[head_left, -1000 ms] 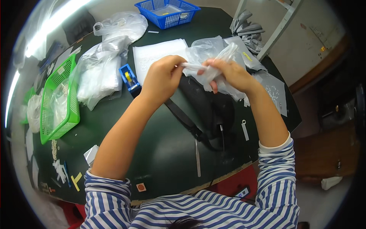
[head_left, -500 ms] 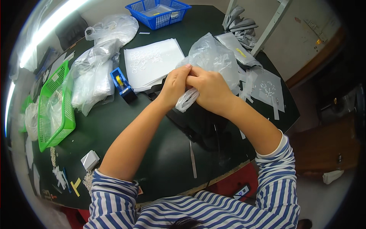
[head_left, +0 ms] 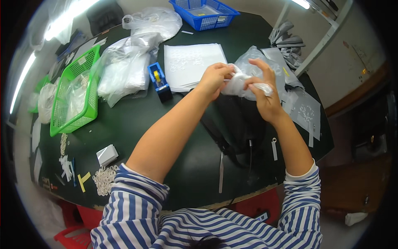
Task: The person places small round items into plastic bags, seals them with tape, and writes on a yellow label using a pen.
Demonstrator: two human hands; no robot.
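Both my hands are at a clear, crinkled plastic bag (head_left: 237, 86), over the far right part of the dark green table. My left hand (head_left: 214, 79) pinches one side of its gathered neck. Thumb and fingers of my right hand (head_left: 268, 93) are closed on the bunched end, with the index finger raised. The bag's body bulges behind the hands, and its contents cannot be made out. Beneath them lies a black strap (head_left: 215, 135) joined to a dark bag-like item. Left of my left hand are white sheets (head_left: 195, 76) with small rings on top.
A blue tape dispenser (head_left: 160, 82) stands left of the sheets. Further left are filled plastic bags (head_left: 124, 72) and a green basket (head_left: 76, 93). At the back is a blue basket (head_left: 205, 18). Tweezers (head_left: 221, 174) and a ring pile (head_left: 104, 179) lie nearer me.
The view has shifted, so the table appears further left. My hands, earlier pressed together on the bag's neck, have moved apart, and the right one has turned with its fingers lifted.
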